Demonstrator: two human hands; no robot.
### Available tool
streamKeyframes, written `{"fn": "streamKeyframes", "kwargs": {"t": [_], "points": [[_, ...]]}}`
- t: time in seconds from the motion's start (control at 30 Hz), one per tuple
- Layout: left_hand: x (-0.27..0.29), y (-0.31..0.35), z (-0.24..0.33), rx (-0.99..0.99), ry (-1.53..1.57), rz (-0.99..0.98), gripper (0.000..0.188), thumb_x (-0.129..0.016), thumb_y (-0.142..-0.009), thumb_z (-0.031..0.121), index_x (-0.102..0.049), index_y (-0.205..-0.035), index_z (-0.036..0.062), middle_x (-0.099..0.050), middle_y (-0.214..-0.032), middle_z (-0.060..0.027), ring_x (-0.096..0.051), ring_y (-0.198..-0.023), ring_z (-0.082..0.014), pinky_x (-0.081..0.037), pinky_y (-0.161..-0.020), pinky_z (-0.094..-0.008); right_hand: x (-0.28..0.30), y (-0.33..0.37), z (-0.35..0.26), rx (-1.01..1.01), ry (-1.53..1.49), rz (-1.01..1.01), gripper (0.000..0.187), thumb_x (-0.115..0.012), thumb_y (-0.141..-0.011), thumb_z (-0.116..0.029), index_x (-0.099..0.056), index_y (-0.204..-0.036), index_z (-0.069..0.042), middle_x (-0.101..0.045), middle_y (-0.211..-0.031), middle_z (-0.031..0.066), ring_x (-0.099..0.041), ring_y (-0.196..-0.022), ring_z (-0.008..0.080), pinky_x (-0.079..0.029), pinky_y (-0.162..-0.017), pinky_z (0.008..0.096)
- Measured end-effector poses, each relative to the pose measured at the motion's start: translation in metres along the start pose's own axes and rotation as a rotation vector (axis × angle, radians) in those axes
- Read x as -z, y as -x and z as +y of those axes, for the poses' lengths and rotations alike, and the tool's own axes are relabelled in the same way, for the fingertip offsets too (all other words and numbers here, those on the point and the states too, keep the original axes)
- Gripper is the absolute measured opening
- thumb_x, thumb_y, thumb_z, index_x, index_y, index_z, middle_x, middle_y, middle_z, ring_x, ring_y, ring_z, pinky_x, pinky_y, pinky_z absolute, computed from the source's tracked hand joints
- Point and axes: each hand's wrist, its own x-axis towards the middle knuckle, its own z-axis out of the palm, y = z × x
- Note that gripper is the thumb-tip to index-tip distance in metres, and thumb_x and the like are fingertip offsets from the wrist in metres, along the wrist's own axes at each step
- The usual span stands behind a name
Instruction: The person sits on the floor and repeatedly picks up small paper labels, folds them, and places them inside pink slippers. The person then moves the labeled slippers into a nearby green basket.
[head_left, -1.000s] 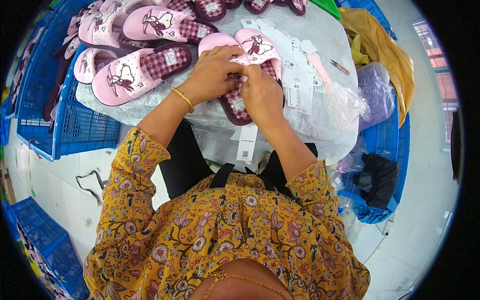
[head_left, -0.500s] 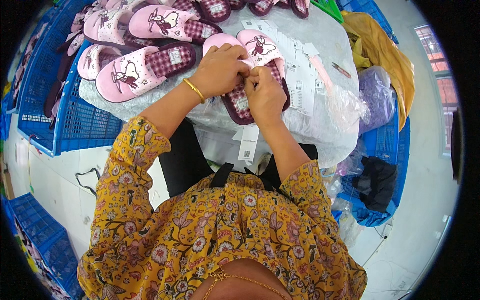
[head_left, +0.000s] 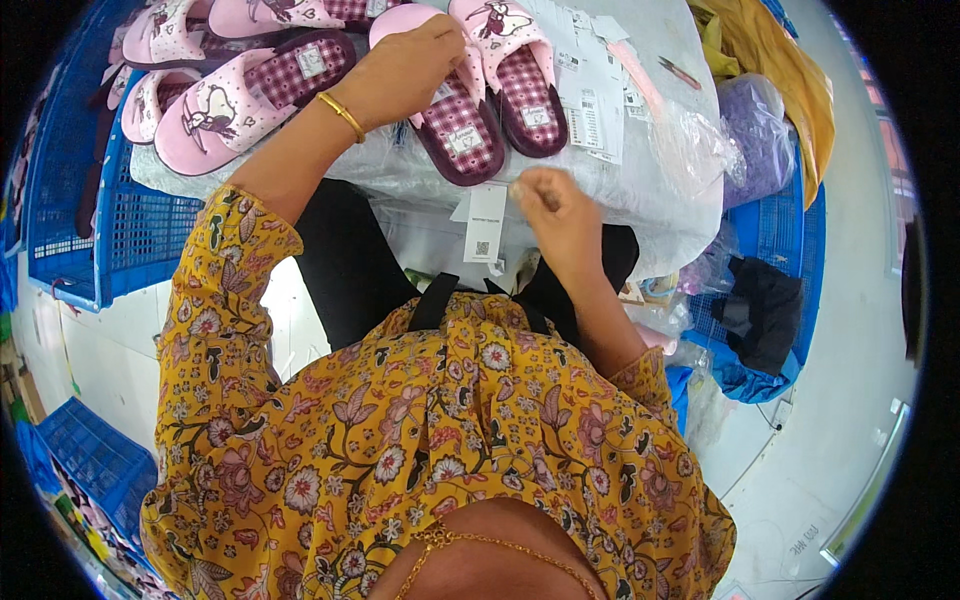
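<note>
A pair of pink slippers with dark plaid insoles lies side by side on the plastic-wrapped surface, heels toward me. My left hand (head_left: 415, 72) is curled over the upper of the left slipper (head_left: 462, 135) and grips it, hiding part of the picture on it. The right slipper (head_left: 525, 92) shows its printed upper and a pale label on the insole. Apart from both slippers, my right hand (head_left: 556, 212) is drawn back by the near edge, thumb and fingers pinched together. Whatever sits in that pinch is too small to make out. A white hang tag (head_left: 485, 225) hangs beside it at the edge.
More pink slippers (head_left: 215, 118) are piled at left, beside a blue crate (head_left: 150, 240). White tags (head_left: 590, 100), a pink strip (head_left: 633, 75) and small scissors (head_left: 679, 72) lie at right. Beyond are a clear bag (head_left: 755, 130) and yellow cloth (head_left: 790, 70).
My right hand has left the slippers and come back toward me, still pinched. My left hand stays on the left slipper. The whole view has shifted slightly.
</note>
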Motion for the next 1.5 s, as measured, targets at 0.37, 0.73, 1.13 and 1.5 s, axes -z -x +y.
{"fn": "streamKeyframes", "kwargs": {"t": [0.37,0.73,1.13,1.5], "points": [[-0.002,0.001,0.003,0.044,0.101,0.050,0.011,-0.055,-0.089,0.011,-0.060,-0.097,0.0044,-0.058,-0.107,-0.0077,-0.056,-0.110,-0.0252,-0.053,-0.083,-0.0376,-0.050,-0.002,0.052,-0.341,-0.711,-0.204,0.030,-0.072,-0.089,-0.017,-0.062,-0.111,0.001,-0.065,-0.102,0.0052,-0.058,-0.091,0.0121,-0.045,-0.083,0.0284],[-0.007,0.002,0.002,0.006,0.104,0.107,0.012,-0.057,-0.088,0.012,-0.065,-0.095,0.0067,-0.059,-0.104,-0.0064,-0.060,-0.100,-0.0256,-0.051,-0.086,-0.0367,0.025,0.012,-0.015,-0.069,0.021,-0.102,0.018,-0.074,-0.084,-0.016,-0.061,-0.087,-0.004,-0.063,-0.071,0.0028,-0.059,-0.064,0.0098,-0.046,-0.058,0.0282],[0.028,0.008,0.044,0.083,0.178,0.306,0.010,-0.062,-0.084,0.009,-0.060,-0.093,0.0044,-0.059,-0.112,-0.0117,-0.056,-0.102,-0.0342,-0.046,-0.091,-0.0425,0.024,-0.046,-0.041,0.431,0.383,-0.022,0.045,-0.079,-0.074,-0.015,-0.059,-0.113,-0.007,-0.062,-0.103,0.0118,-0.063,-0.088,0.0284,-0.051,-0.080,0.0398],[0.030,0.015,0.073,0.462,0.804,0.178,0.005,-0.058,-0.094,0.004,-0.057,-0.097,0.0016,-0.064,-0.094,-0.0075,-0.063,-0.072,-0.0135,-0.051,-0.065,-0.0274,0.025,-0.049,-0.026,0.280,0.102,-0.006,0.026,-0.072,-0.080,-0.004,-0.065,-0.104,-0.003,-0.060,-0.101,0.0119,-0.065,-0.082,0.0224,-0.053,-0.074,0.0324]]}}
